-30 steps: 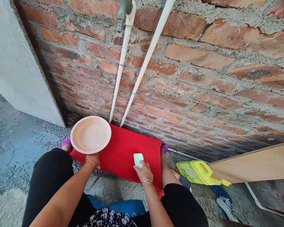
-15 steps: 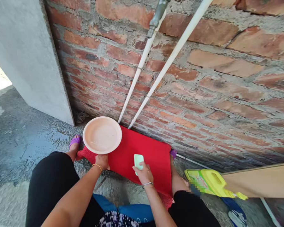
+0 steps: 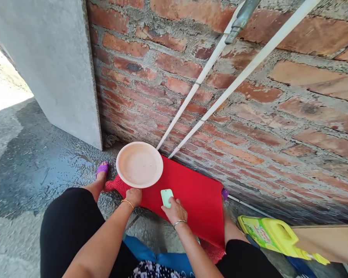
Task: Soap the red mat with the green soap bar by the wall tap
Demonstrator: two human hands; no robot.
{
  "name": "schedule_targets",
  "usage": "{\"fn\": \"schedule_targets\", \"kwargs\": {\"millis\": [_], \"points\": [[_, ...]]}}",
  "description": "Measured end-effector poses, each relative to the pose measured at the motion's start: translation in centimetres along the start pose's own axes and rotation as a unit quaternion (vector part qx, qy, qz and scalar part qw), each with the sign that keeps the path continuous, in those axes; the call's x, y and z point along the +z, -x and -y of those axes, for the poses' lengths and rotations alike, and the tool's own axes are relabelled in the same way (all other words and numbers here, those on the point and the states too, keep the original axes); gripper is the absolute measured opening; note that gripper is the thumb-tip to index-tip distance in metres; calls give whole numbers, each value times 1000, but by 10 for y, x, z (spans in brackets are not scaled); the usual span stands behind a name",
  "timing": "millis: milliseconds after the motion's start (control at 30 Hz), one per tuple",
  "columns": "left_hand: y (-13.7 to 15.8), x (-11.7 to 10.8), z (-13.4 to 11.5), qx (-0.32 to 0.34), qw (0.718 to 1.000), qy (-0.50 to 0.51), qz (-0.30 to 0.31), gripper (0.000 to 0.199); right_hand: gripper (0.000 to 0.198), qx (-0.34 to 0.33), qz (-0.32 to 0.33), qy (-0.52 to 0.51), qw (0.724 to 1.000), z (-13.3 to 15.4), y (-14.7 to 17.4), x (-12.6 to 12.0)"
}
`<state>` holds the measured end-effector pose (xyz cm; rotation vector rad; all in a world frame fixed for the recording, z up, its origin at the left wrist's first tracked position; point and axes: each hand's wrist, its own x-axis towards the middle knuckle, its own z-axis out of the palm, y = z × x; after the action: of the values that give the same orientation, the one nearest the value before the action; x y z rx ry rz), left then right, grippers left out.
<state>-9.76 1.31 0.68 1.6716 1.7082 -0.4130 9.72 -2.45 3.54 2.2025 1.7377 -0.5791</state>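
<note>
A red mat (image 3: 191, 185) with a shaggy underside lies spread between my feet, against the foot of the wall. On its left end rests a pale pink basin (image 3: 140, 164), with a few dark specks inside. My left hand (image 3: 133, 197) is closed at the mat's near edge, just below the basin's rim; its fingertips are hidden. In my right hand (image 3: 176, 211) is a mint-green scrub brush (image 3: 166, 196), held flat side up over the middle of the mat. Its underside is out of sight.
White pipes (image 3: 188, 98) and a metal tap (image 3: 240, 23) run along the brick wall (image 3: 176, 61). A grey slab (image 3: 66, 77) stands at left beside wet concrete floor (image 3: 58, 166). A yellow detergent jug (image 3: 275, 235) lies at right near a tan board (image 3: 330, 243).
The view has shifted, so the scene sits further right. My right hand has moved left over the mat with the brush, closer to the basin. The basin stays in place.
</note>
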Motion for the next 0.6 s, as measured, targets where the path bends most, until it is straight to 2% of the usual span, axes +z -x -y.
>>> {"fn": "schedule_targets", "kwargs": {"millis": [100,267,333,433,600], "points": [[2,-2,5,-7,1000,0,-8,41,32,-4,11,-23,1000,11,9,5],[13,-8,10,-15,999,-14,-25,41,33,-107,29,-24,994,64,24,24],[17,-9,9,-17,999,-19,-31,42,34,-131,29,-7,991,69,25,25],[18,-11,6,-17,999,-21,-22,40,34,-115,34,23,992,46,23,19],[12,-9,-2,-11,1000,-22,-7,37,31,11,60,8,998,-18,18,5]]}}
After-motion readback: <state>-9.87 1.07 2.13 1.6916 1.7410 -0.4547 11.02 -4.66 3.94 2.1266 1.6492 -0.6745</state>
